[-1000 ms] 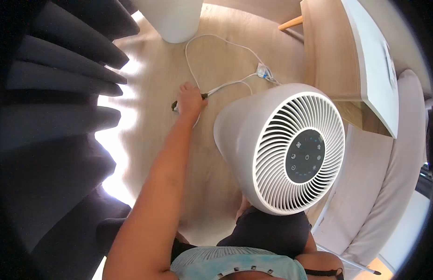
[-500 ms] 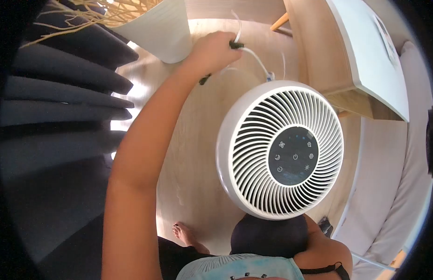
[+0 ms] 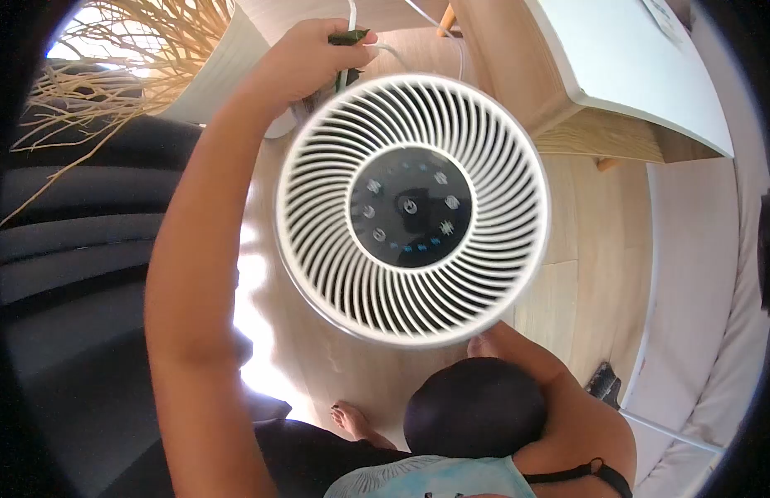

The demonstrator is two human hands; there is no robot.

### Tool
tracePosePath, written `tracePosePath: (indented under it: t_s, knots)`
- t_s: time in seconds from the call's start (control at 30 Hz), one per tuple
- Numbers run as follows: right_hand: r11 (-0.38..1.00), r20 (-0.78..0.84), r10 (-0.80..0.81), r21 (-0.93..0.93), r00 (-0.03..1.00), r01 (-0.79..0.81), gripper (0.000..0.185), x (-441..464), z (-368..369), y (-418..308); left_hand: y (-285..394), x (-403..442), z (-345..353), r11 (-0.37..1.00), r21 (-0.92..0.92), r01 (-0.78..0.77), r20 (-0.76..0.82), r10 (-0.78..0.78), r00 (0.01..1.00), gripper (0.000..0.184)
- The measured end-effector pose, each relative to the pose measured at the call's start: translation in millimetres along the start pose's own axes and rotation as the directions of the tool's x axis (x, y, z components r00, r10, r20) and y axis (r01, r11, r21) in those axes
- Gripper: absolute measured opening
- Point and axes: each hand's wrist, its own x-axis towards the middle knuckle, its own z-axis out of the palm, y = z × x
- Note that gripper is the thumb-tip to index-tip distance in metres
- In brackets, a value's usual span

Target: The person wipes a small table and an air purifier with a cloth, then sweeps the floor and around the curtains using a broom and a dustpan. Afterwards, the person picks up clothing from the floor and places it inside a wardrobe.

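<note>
A round white air purifier (image 3: 501, 207), with a slatted top grille and a dark touch panel (image 3: 411, 207) lit by small blue lights, fills the middle of the view. My left hand (image 3: 306, 62) is closed around a white power cord (image 3: 352, 10) and a dark strip (image 3: 348, 37), beyond the purifier's upper left edge. My right arm (image 3: 538, 353) reaches beneath the purifier's near side and seems to bear it. Only a small part of my right hand (image 3: 482, 344) shows below the rim; its fingers are hidden.
Dry branches (image 3: 152, 54) stand in a pale pot (image 3: 215, 79) at the upper left, above dark curtains (image 3: 61, 266). A white-topped wooden desk (image 3: 625, 62) juts in at the upper right, with a pale sofa (image 3: 692, 274) along the right. My bare foot (image 3: 349, 417) is on the wood floor (image 3: 555, 224).
The air purifier has moved left and up in view and now faces me more squarely. My left hand, with the cord, has shifted up and left. The view has shifted too.
</note>
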Motion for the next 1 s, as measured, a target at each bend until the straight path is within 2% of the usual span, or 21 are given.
tracePosePath:
  t_s: [0.03,0.07,0.1,0.13,0.17,0.23,0.3,0.33,0.37,0.4,0.43,0.5,0.6,0.67,0.73,0.8,0.83,0.9,0.97,1.0]
  knots:
    - [0.996,-0.211,0.068,-0.041,0.975,-0.079,0.077,14.3,-41.1,26.1,0.7,3.6,-1.1,0.998,0.064,0.003,0.026,-0.005,1.0,0.031]
    - [0.977,-0.382,0.153,-0.083,0.911,-0.199,0.08,25.8,-74.5,56.0,5.0,3.1,0.7,0.995,0.079,-0.066,0.007,0.066,0.998,0.03]
    - [0.94,-0.501,0.242,-0.091,0.831,-0.329,0.083,34.3,-99.4,89.2,9.2,7.7,-2.3,0.994,0.088,-0.072,0.003,0.072,0.997,0.03]
    - [0.896,-0.542,0.342,-0.057,0.768,-0.44,0.086,38.3,-113.2,120.3,13.2,15.4,-6.6,0.982,0.147,-0.12,0.031,0.116,0.993,0.03]
    - [0.857,-0.508,0.455,0.026,0.731,-0.515,0.089,36.7,-115.3,144.6,16.5,23.5,-10.2,0.965,0.203,-0.166,0.063,0.157,0.986,0.03]
    - [0.717,-0.325,0.697,0.345,0.639,-0.606,0.112,32.5,-102.9,177.1,21.0,41.4,-16.8,0.954,0.242,-0.178,0.055,0.17,0.984,0.031]
    - [0.798,-0.414,0.602,0.316,0.683,-0.513,0.118,57.7,-111.3,181.5,31.4,45.3,-16.6,0.936,0.298,-0.189,0.048,0.183,0.982,0.035]
    - [0.892,-0.516,0.425,0.099,0.744,-0.441,0.118,67.0,-115.9,180.5,41.2,41.4,-13.6,0.953,0.3,-0.034,-0.039,0.048,0.998,0.021]
    - [0.924,-0.574,0.224,-0.131,0.788,-0.359,0.119,76.4,-121.2,177.8,41.6,41.4,-12.2,0.986,0.167,-0.018,-0.103,0.035,0.994,0.022]
    - [0.951,-0.589,0.305,0.15,0.748,-0.27,0.118,82.0,-120.2,183.3,40.1,44.6,-14.9,0.983,0.182,-0.015,-0.113,0.036,0.993,0.021]
    - [0.945,-0.581,0.321,0.149,0.748,-0.29,0.12,84.5,-124.3,189.3,39.3,48.5,-18.1,0.98,0.196,-0.013,-0.124,0.038,0.992,0.021]
    - [0.968,-0.595,0.251,0.168,0.763,-0.187,0.121,97.0,-133.9,188.7,38.4,55.2,-20.2,0.98,0.2,-0.004,-0.171,0.038,0.984,0.021]
    - [0.952,-0.581,0.298,0.12,0.757,-0.282,0.119,112.6,-146.0,184.1,40.4,63.9,-24.4,0.961,0.27,-0.058,-0.169,0.106,0.98,0.02]
    - [0.941,-0.579,0.336,0.181,0.743,-0.285,0.121,126.0,-147.5,190.1,41.5,71.6,-25.6,0.952,0.299,-0.065,-0.177,0.123,0.976,0.019]
    - [0.928,-0.571,0.373,0.249,0.731,-0.278,0.122,137.3,-150.2,195.5,38.6,82.4,-30.0,0.878,0.467,-0.102,-0.221,0.228,0.948,0.018]
    - [0.945,-0.6,0.291,0.056,0.745,-0.324,0.122,152.3,-163.4,193.5,31.9,90.5,-37.1,0.849,0.51,-0.138,-0.228,0.288,0.93,0.017]
    - [0.946,-0.604,0.287,0.056,0.744,-0.319,0.122,160.5,-166.2,199.4,30.2,95.7,-40.8,0.821,0.543,-0.178,-0.237,0.353,0.905,0.017]
    - [0.963,-0.632,0.176,-0.05,0.755,-0.267,0.12,173.7,-171.2,211.1,28.6,108.6,-46.0,0.804,0.572,-0.161,-0.259,0.363,0.895,0.018]
    - [0.949,-0.619,0.225,-0.035,0.752,-0.313,0.119,189.9,-178.5,221.1,25.9,121.8,-51.9,0.787,0.6,-0.143,-0.281,0.375,0.883,0.02]
    - [0.931,-0.602,0.279,-0.02,0.748,-0.363,0.118,196.7,-180.9,223.6,23.0,127.2,-54.0,0.639,0.759,-0.125,-0.268,0.481,0.835,0.022]
